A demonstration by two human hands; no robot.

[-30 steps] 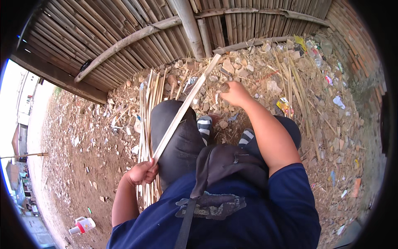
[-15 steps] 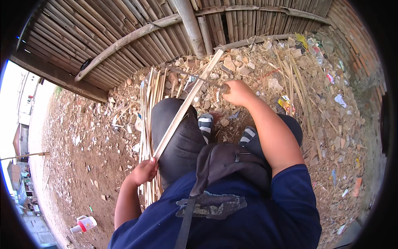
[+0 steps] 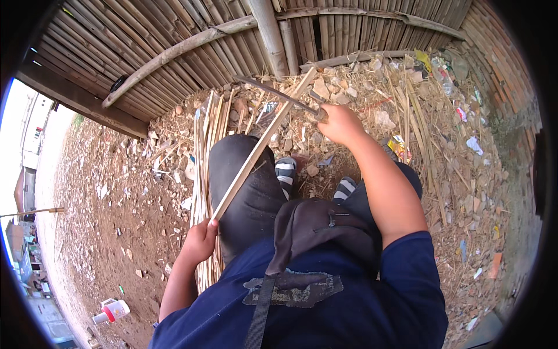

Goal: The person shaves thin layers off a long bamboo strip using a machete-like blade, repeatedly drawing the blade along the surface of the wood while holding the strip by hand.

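Note:
A long pale bamboo strip [image 3: 249, 164] slants across my left knee, its far end up near the slatted wall. My left hand [image 3: 200, 240] is closed around the strip's near end. My right hand [image 3: 340, 124] grips the handle of a long, narrow, dark-bladed knife [image 3: 270, 90]. The blade lies crosswise over the strip near its far end; whether it cuts in, I cannot make out. Beside my left leg rests a bundle of similar thin bamboo strips [image 3: 201, 168], running from beneath my left arm toward the wall.
A slatted bamboo wall [image 3: 186, 29] with a wooden post [image 3: 269, 38] stands ahead, a brick wall [image 3: 505, 64] at right. Rubble and litter cover the ground around my sandalled feet [image 3: 286, 168]. Loose strips [image 3: 415, 116] lie at right. A white and red jug [image 3: 111, 311] lies at lower left.
My right hand has shifted slightly up and to the right, and the knife blade has risen with it. The strip and my left hand have hardly moved.

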